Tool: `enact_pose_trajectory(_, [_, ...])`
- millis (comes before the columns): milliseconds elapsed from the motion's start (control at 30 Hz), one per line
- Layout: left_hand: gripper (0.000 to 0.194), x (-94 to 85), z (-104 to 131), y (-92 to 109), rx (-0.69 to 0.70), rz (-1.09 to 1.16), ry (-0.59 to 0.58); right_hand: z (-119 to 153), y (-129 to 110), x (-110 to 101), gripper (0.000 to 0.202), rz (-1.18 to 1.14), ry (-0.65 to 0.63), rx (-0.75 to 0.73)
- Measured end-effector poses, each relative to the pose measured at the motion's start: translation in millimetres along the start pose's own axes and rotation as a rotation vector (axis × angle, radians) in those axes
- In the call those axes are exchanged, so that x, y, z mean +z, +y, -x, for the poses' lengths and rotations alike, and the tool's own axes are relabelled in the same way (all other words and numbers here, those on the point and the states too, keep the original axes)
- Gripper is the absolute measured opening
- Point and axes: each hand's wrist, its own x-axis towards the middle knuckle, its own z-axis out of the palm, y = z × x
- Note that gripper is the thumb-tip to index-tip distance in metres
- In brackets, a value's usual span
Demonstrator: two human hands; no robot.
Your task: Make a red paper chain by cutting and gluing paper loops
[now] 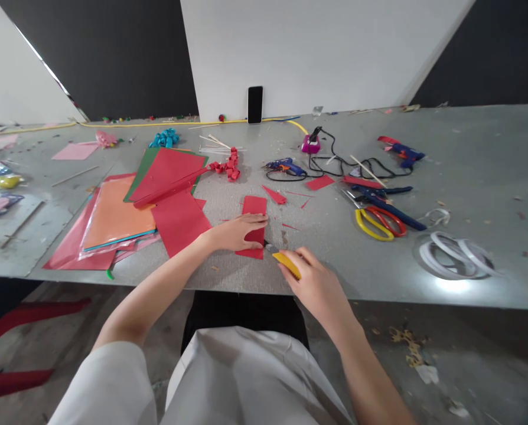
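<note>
A narrow red paper strip (254, 205) lies on the grey table in front of me. Across its middle my left hand (240, 232) rests flat, fingers stretched to the right, pressing the paper down. My right hand (312, 273) is wrapped round a yellow utility knife (287, 265). The knife's blade end points left and meets the strip's right edge, just beside my left fingertips. Small red paper scraps (274, 195) lie beyond the strip. Left of it is a larger red sheet (181, 223), partly covered by a folded red sheet (169, 174).
Orange paper in a plastic sleeve (120, 209) lies left. Red paper curls (231, 167) and a blue glue gun (286, 166) sit beyond the strip. Right are scissors (379, 222), pliers (385, 203), another glue gun (406, 154) and white ribbon coils (454, 257). A phone (255, 105) leans on the wall.
</note>
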Motion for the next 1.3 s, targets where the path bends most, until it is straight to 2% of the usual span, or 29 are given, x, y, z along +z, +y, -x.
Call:
enact_pose_trajectory(300, [0.054, -6.6, 4.0, 5.3, 0.038, -0.022, -0.017, -0.8, -1.3, -3.3, 0.029, -0.002, -0.025, 0.006])
enact_pose_trajectory(467, [0.027, -2.9, -1.2, 3.9, 0.037, 0.028, 0.080, 0.2, -0.1, -1.9, 0.028, -0.009, -0.027, 0.007])
enact_pose_trajectory(533, [0.033, 0.2, -3.7, 0.7, 0.001, 0.049, 0.118, 0.5, 0.6, -0.5, 0.028, -0.013, -0.019, 0.007])
enact_pose_trajectory(567, [0.043, 1.5, -4.6, -1.3, -0.017, 0.061, 0.121, 0.6, 0.9, 0.1, 0.028, -0.014, -0.015, 0.007])
enact_pose_trajectory(633, [0.066, 3.3, -5.5, -5.6, -0.050, 0.089, 0.093, 0.6, 1.1, 0.9, 0.028, -0.017, -0.008, 0.004])
enact_pose_trajectory(700, [0.075, 3.5, -5.4, -8.9, -0.070, 0.108, 0.048, 0.3, 1.0, 1.1, 0.028, -0.017, -0.004, 0.003])
enact_pose_trajectory(833, [0.071, 0.9, -4.2, -9.5, -0.054, 0.102, 0.003, -1.1, 0.7, 1.3, 0.028, -0.013, -0.005, -0.002])
enact_pose_trajectory(1100, [0.070, -6.9, 0.6, 4.8, -0.019, 0.076, -0.041, -3.5, -0.2, 1.6, 0.026, 0.014, -0.007, 0.008])
enact_pose_trajectory(1167, [0.069, -7.4, 0.9, 7.9, -0.001, 0.076, -0.028, -3.8, -0.3, 1.4, 0.026, 0.013, -0.010, 0.010])
enact_pose_trajectory(1300, [0.052, -4.8, -1.8, 9.4, 0.027, 0.118, 0.072, -3.8, 0.3, 1.4, 0.027, 0.007, -0.013, 0.016])
